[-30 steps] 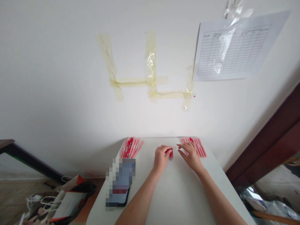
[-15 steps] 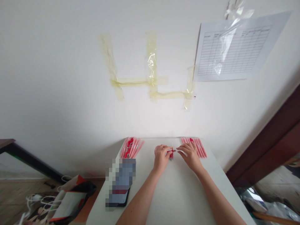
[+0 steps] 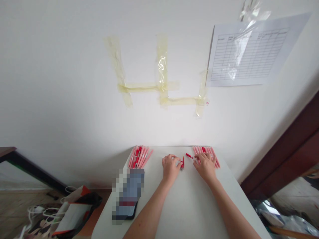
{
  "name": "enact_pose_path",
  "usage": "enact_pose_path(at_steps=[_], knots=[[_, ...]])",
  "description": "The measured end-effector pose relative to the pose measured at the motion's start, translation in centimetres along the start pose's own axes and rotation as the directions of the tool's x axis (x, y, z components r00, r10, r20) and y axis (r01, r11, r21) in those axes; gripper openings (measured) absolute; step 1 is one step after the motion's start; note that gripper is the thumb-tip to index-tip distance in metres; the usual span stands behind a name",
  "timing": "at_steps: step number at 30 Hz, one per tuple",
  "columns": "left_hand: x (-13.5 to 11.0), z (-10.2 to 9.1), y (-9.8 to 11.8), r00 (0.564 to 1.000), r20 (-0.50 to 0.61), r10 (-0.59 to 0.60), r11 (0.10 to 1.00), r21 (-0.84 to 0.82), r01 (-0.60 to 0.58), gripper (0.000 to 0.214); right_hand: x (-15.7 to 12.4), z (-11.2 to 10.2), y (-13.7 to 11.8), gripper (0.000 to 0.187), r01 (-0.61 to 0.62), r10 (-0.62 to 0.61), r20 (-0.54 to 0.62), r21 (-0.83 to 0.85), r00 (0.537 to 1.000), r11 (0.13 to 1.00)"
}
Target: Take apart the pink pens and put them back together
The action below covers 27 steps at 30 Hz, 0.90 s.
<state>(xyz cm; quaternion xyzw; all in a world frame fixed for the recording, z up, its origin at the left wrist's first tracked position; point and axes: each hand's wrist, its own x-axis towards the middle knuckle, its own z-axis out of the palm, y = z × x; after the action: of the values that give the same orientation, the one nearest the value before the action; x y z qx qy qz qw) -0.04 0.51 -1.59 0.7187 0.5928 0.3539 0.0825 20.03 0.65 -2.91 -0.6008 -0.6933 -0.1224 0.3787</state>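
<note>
My left hand [image 3: 170,167] rests on the white table [image 3: 184,205] with its fingers curled around a small red pen part [image 3: 182,163]. My right hand [image 3: 205,165] is closed in a pinch on a thin red-tipped pen piece [image 3: 189,156], which it holds out to the left above the table. Just behind my right hand lies a row of pink pens [image 3: 211,155] at the table's far right edge. A second fan of pink and red pens [image 3: 139,156] lies at the far left corner.
A blurred phone [image 3: 127,196] lies at the table's left edge. The white wall behind carries yellowed tape strips [image 3: 160,83] and a ruled paper sheet [image 3: 249,53]. Bags and cables [image 3: 62,212] sit on the floor at left; a dark wooden frame [image 3: 286,149] stands at right.
My hands met at the table's middle on the pen, then drew apart. The right hand has moved right with the thin red-tipped piece; the left keeps the red part.
</note>
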Motion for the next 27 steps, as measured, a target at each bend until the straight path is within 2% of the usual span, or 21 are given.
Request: enact_pose_path(at_steps=[6, 13, 20, 27], knots=[[-0.5, 0.6, -0.1, 0.999, 0.043, 0.029, 0.999, 0.023, -0.030, 0.027, -0.3, 0.3, -0.5, 0.020, -0.002, 0.001, 0.081, 0.009, 0.997, 1.000], [-0.5, 0.6, 0.0, 0.999, 0.042, 0.019, 0.999, 0.035, -0.020, 0.020, -0.4, 0.6, -0.5, 0.019, 0.019, -0.019, 0.119, 0.001, 0.993, 1.000], [-0.5, 0.7, 0.0, 0.999, 0.023, 0.031, 0.998, 0.044, -0.032, 0.017, -0.6, 0.9, -0.4, 0.018, 0.020, -0.018, 0.104, -0.011, 0.994, 1.000], [-0.4, 1.3, 0.5, 1.000, 0.006, 0.025, 0.996, 0.086, -0.026, 0.008, -0.4, 1.0, -0.4, 0.017, 0.080, -0.076, 0.097, -0.035, 0.992, 0.996]])
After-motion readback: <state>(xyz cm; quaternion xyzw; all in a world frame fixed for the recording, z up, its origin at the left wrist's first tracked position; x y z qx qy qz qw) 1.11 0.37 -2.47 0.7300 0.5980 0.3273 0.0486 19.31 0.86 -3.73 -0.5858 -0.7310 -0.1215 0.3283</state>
